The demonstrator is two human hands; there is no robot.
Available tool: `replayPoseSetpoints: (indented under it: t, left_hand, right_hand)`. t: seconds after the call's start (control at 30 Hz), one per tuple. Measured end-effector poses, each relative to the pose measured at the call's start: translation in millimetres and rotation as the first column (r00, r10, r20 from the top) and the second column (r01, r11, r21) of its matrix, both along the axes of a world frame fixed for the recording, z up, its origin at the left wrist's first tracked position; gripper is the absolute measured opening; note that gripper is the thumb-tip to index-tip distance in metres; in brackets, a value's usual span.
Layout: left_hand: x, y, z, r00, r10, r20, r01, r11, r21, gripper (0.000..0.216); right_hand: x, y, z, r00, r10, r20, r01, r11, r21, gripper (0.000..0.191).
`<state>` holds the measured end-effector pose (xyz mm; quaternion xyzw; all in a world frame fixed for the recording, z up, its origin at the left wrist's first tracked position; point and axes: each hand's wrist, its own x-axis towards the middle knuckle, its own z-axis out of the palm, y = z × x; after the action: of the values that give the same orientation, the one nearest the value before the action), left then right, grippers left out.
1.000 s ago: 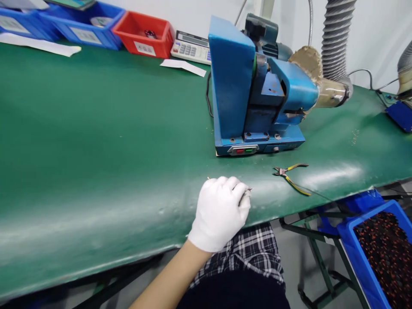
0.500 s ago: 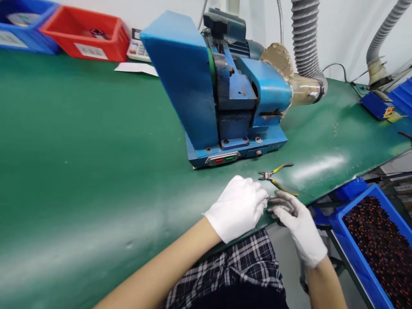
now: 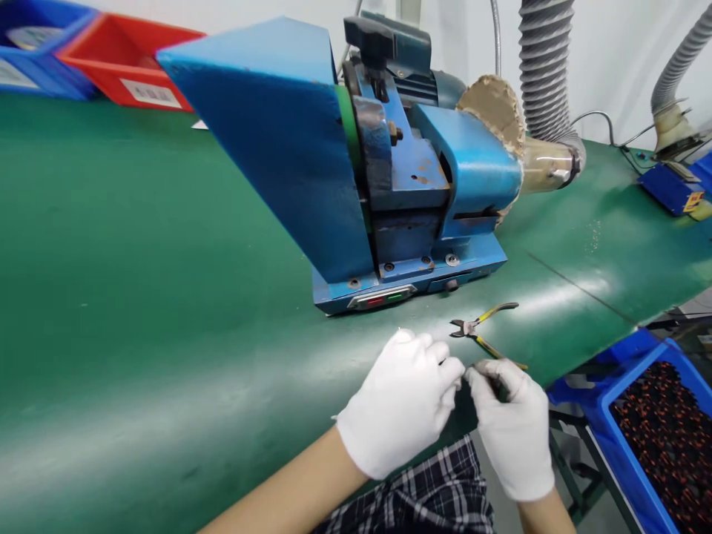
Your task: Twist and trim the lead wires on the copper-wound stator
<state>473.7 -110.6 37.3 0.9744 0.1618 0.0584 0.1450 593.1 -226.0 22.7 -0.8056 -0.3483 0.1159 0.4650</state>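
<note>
Pinched together at the fingertips, lower centre of the frame: left hand point(image 3: 403, 400) and right hand point(image 3: 515, 430), both in white gloves, each closed on an end of a small piece point(image 3: 469, 371) held between them, too small and too hidden to name further. Looks like fine fingertip work on that piece, done just over the near edge of the table point(image 3: 139, 297), with no tool in either hand. Judging from the grip, calls next for a steady pinch and small, careful turns of the fingers rather than any reach. Just above the right hand, lying loose on the table and untouched: cutters point(image 3: 481, 334) with yellow handles, nose pointing left. Further up, filling the centre: a blue machine point(image 3: 334, 163), red and green buttons point(image 3: 383, 299) on its base facing the hands, and a ribbed hose point(image 3: 548, 67) rising at upper right. At lower right, below the table edge and near the right hand: a blue bin point(image 3: 609, 445) full of small dark and orange parts. At far upper left, well apart: a red bin point(image 3: 127, 67).
</note>
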Motion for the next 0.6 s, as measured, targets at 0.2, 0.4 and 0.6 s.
replayPoseSetpoints:
  t: [0.2, 0.4, 0.6]
  left_hand:
    - [-6.5, 0.4, -5.4, 0.998, 0.052, 0.035, -0.050, 0.997, -0.058, 0.016]
    - [-6.1, -3.6, -6.6, 0.991, 0.104, 0.087, -0.098, 0.993, -0.061, 0.019]
    - [-8.0, -4.8, -4.3, 0.986, 0.113, 0.125, -0.113, 0.994, -0.007, 0.023]
  right_hand:
    - [26.1, -22.8, -4.2, 0.966, 0.002, 0.259, -0.018, 0.998, 0.061, 0.004]
    - [-19.3, -11.9, -22.8, 0.933, 0.053, -0.355, -0.034, 0.998, 0.059, 0.026]
    - [-31.3, -6.9, -28.8, 0.988, 0.115, -0.101, -0.101, 0.985, 0.138, 0.022]
